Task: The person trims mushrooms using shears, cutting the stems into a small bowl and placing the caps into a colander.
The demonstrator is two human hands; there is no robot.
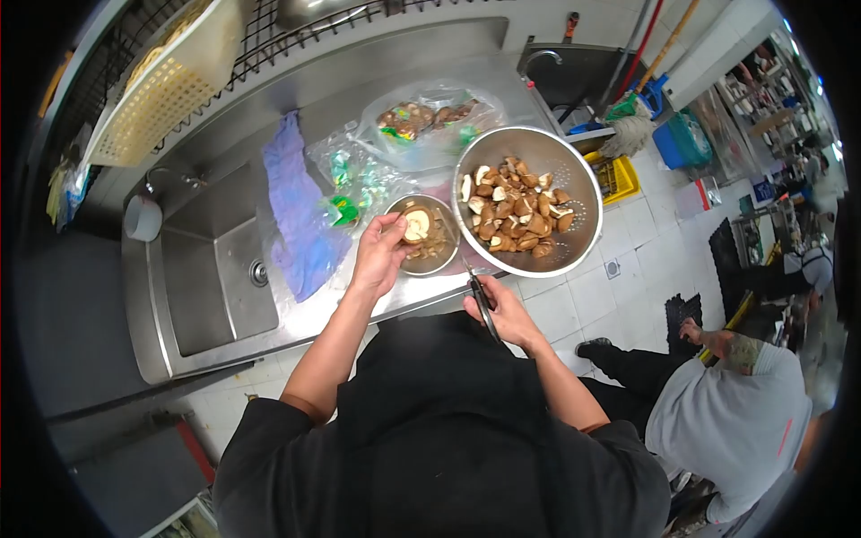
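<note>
My left hand (378, 260) pinches a shiitake mushroom (417, 226), its pale underside turned up, above a small metal bowl (450, 256). Brown trimmings (429, 253) lie in that bowl. To its right, my right hand (508, 316) is closed around black-handled scissors (482, 305), whose blades point toward the gap between bowl and colander. The large perforated metal colander (587, 202) holds many cut brown mushrooms (520, 211). Part of the small bowl is hidden behind my left hand and the mushroom.
Clear plastic bags (430, 154) with more mushrooms lie behind the bowls. A blue-purple cloth (300, 211) is spread beside the sink (202, 296). A yellow-white basket (166, 99) sits on the rack at upper left. Another person (726, 412) in a grey top is at the right.
</note>
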